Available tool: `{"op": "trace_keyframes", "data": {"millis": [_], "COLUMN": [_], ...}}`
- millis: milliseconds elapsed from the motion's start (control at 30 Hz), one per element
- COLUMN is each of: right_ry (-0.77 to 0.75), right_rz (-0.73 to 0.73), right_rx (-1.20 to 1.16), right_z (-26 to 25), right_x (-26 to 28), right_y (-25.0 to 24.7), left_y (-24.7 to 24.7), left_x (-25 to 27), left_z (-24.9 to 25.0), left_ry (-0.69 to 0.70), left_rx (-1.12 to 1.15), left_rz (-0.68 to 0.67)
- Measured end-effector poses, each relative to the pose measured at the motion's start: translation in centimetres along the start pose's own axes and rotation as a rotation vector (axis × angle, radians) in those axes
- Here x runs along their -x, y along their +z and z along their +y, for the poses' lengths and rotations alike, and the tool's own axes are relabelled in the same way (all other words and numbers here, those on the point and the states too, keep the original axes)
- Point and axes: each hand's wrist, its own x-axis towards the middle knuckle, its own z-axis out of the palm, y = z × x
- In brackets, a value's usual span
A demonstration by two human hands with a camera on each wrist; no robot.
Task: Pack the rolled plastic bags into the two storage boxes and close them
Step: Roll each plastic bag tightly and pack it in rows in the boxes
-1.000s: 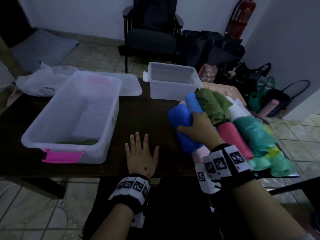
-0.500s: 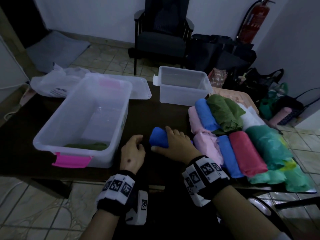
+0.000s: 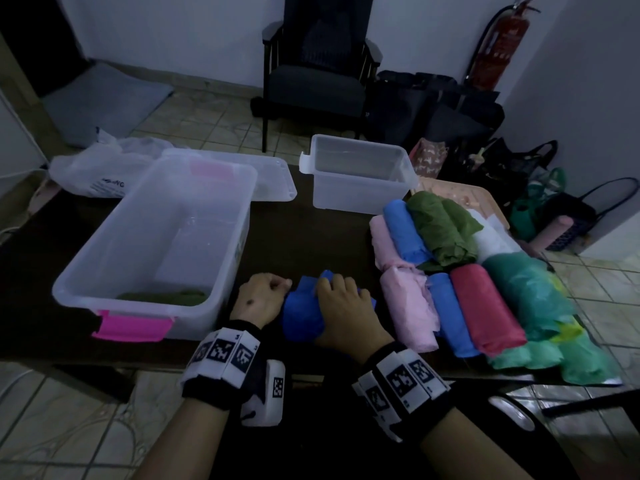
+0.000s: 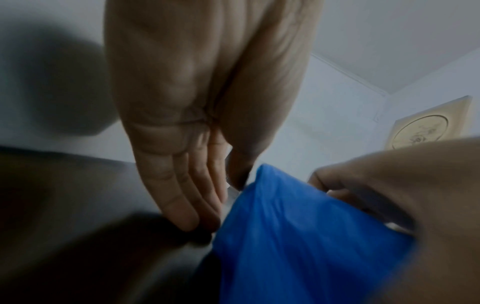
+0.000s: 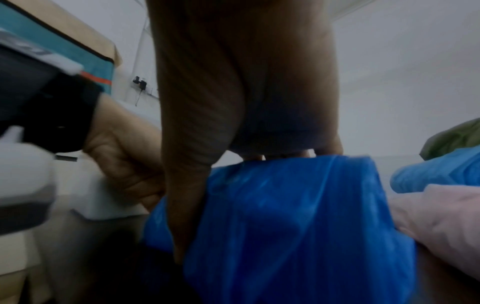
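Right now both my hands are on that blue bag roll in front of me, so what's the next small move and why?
Probably lift the blue roll leftward into the big clear box. Your right hand already holds it, your left hand touches its end, and that open box beside your left hand has only a green roll on its floor.

The right hand [image 3: 349, 313] covers much of the blue roll [image 3: 302, 315], hiding its fingertips behind it. Both wrist views are blurred. Beside the roll, the left hand [image 3: 259, 299] hides its own fingertips.
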Motion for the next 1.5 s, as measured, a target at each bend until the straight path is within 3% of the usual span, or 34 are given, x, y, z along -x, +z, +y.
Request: {"op": "trace_keyframes", "data": {"millis": [233, 400, 533, 633, 733, 967, 1133, 1333, 1433, 1500], "right_ry": [-0.023, -0.115, -0.175, -0.227, -0.276, -0.286, -0.256, -0.285, -0.271, -0.279], "right_rz": [-0.181, -0.139, -0.018, 0.124, 0.176, 0.111, 0.078, 0.039, -0.006, -0.041], "right_rx": [-0.183, -0.077, -0.094, 0.045, 0.138, 0.117, 0.118, 0.134, 0.053, 0.025], "right_z": [0.3, 0.4, 0.6, 0.8, 1.1, 2.2, 1.9, 1.8, 1.9, 2.0], "right_x": [1.1, 1.3, 1.5, 1.4, 1.2, 0.7, 0.4, 0.5, 0.4, 0.2], "right_y": [0.4, 0.6, 0.9, 0.5, 0.0, 0.5, 1.0, 1.0, 1.2, 1.2], "left_y": [0.0, 1.0, 0.5, -0.4, -1.0, -1.1, -0.8, -1.7, -1.2, -0.6], "left_x": [-0.6, -0.6, -0.3, 0.0, -0.4, -1.0, -1.3, -1.6, -2.0, -2.2], "left_z": [2.5, 3.1, 3.2, 4.6, 6.0, 6.4, 6.7, 8.1, 8.2, 7.7], "left_ry": [0.044, 0.085, 0.136, 0.19, 0.232, 0.251, 0.185, 0.302, 0.352, 0.397], "left_rx": [-0.213, -0.374, -0.267, -0.149, -0.019, 0.038, 0.044, 0.044, -0.109, -0.316], "left_rz": [-0.2, -0.332, -0.212, -0.044, 0.071, 0.119, 0.081, 0.282, 0.346, 0.252]}}
